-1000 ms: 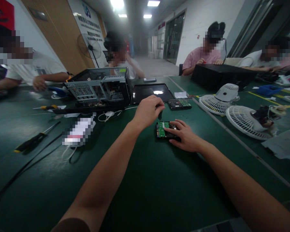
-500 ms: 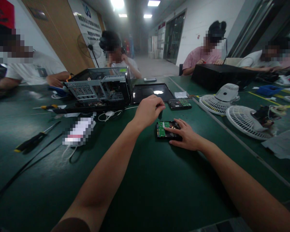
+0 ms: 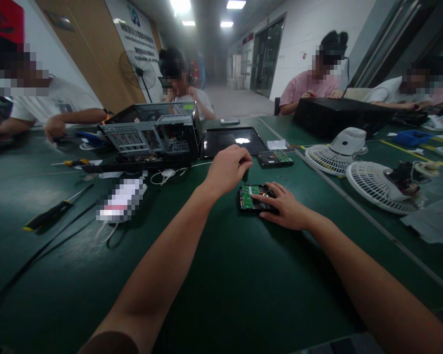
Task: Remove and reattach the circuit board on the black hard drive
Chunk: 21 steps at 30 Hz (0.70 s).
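Note:
A hard drive (image 3: 248, 200) lies on the green table with its green circuit board facing up. My right hand (image 3: 286, 206) holds it down, the index finger across the board, the thumb at the near edge and other fingers at the far edge. Above the drive's far left part, my left hand (image 3: 227, 169) is closed around a small dark screwdriver (image 3: 245, 174), held upright with its tip down at the board. Its handle is mostly hidden by my fingers. Behind the drive lies a second hard drive (image 3: 275, 158), touched by neither hand.
An opened computer case (image 3: 149, 137) and a dark flat panel (image 3: 232, 140) stand beyond my hands. Left are a phone (image 3: 121, 199) and a screwdriver with a yellow-tipped handle (image 3: 49, 215). White fan parts (image 3: 372, 184) lie right. Several people sit around the table.
My hands and the hard drive stay almost in place. At the far left, another person's hand has moved down onto the table beside the computer case.

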### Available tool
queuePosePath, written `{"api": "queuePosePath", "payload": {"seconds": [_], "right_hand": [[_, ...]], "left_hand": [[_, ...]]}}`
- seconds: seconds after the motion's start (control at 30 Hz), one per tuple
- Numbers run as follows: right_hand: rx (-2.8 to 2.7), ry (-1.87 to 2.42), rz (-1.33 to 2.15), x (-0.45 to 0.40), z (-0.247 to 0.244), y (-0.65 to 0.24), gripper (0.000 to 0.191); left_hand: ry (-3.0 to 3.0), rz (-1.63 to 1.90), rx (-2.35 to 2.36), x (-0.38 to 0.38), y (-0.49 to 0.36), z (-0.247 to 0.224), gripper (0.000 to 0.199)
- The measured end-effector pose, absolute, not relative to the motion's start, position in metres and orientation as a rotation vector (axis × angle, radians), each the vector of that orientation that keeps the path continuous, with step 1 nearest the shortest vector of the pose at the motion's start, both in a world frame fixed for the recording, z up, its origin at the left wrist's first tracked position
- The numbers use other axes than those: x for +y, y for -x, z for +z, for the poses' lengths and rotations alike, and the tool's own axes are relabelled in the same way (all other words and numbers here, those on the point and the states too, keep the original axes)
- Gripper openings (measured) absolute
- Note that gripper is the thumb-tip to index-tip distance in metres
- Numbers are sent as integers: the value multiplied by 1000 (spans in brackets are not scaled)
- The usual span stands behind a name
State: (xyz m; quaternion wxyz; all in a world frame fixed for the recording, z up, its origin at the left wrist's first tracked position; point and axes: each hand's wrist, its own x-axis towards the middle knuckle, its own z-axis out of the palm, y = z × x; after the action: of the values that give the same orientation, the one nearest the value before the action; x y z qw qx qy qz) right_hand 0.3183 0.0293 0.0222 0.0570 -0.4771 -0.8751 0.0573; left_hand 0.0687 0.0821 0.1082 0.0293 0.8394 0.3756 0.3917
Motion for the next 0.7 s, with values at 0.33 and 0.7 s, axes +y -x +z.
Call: {"api": "queuePosePath", "payload": {"seconds": [0.33,0.7], "right_hand": [[-2645,1435,158,29,20,-318,61],[-2634,1427,160,29,17,-319,62]], "left_hand": [[-2498,1246,1160,83,-70,106,16],[-2571,1196,1258,87,-69,104,23]]}}
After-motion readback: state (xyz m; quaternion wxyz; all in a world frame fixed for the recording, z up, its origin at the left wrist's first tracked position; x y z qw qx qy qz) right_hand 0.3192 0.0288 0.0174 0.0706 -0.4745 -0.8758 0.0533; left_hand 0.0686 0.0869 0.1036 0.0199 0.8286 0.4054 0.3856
